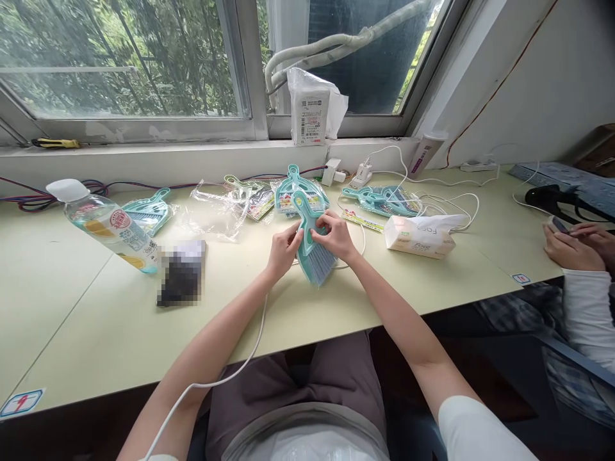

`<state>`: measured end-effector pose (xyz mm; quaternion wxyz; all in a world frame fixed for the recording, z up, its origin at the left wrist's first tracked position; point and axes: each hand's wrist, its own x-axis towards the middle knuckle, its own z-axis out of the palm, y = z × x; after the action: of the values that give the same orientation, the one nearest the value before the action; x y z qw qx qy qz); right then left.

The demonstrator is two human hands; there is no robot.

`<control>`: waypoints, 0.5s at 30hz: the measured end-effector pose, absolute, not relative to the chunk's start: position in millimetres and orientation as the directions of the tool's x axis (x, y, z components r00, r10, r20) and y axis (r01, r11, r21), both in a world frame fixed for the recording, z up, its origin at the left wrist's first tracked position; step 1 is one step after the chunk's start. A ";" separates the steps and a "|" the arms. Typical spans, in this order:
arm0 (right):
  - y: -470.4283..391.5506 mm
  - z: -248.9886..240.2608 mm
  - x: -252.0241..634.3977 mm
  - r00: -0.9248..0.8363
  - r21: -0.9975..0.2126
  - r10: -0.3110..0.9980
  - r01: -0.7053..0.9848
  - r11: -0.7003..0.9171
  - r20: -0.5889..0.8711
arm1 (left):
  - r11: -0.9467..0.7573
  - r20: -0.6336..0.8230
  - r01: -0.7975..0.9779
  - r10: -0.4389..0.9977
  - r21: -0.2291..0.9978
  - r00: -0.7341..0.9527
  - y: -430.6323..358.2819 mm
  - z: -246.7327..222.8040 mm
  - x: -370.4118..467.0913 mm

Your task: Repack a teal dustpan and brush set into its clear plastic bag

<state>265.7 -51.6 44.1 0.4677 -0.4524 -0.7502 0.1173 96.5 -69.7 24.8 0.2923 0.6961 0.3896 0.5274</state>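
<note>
A teal brush and dustpan set [307, 246] is held upright over the table, its grey-blue bristles pointing down and to the right. My left hand [284, 251] pinches its left edge. On the other side, my right hand [337, 238] has its fingers closed on the set near the middle. Just behind stands or leans another teal set [294, 186]. More teal sets in clear wrap lie at the left [150, 210] and at the right [384, 200]. A crumpled clear plastic bag [214, 214] rests left of my hands, beside a wrapped set with a green handle [254, 197].
On the pale table [120, 333] are a drink bottle [113, 227], a blurred dark item [181, 275], a tissue pack [419, 237] and white cables [446, 202]. A cable crosses my left forearm. At the right, another person's hands [576, 246] hold a phone.
</note>
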 end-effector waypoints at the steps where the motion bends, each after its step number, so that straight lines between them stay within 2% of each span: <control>1: -51.2 44.5 266.4 -0.147 -0.609 0.790 0.558 0.563 0.596 | -0.522 0.503 0.227 0.853 0.822 0.141 -68.4 24.3 96.0; 11: -50.0 43.4 264.4 -0.090 -0.714 0.829 0.463 0.525 0.551 | -0.491 0.471 0.205 0.871 0.847 0.141 -62.8 24.3 96.2; 13: -46.9 44.7 271.5 -0.025 -0.778 0.839 0.358 0.516 0.544 | -0.461 0.458 0.199 0.887 0.865 0.064 -51.9 21.2 84.9; 15: -41.9 47.3 286.6 0.041 -0.844 0.859 0.218 0.491 0.510 | -0.402 0.423 0.180 0.901 0.898 -0.098 -36.0 18.3 64.2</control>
<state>286.6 -41.9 47.3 0.5842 -0.4236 -0.6356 0.2744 64.2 -36.0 18.3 0.3072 0.5973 0.4526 0.5866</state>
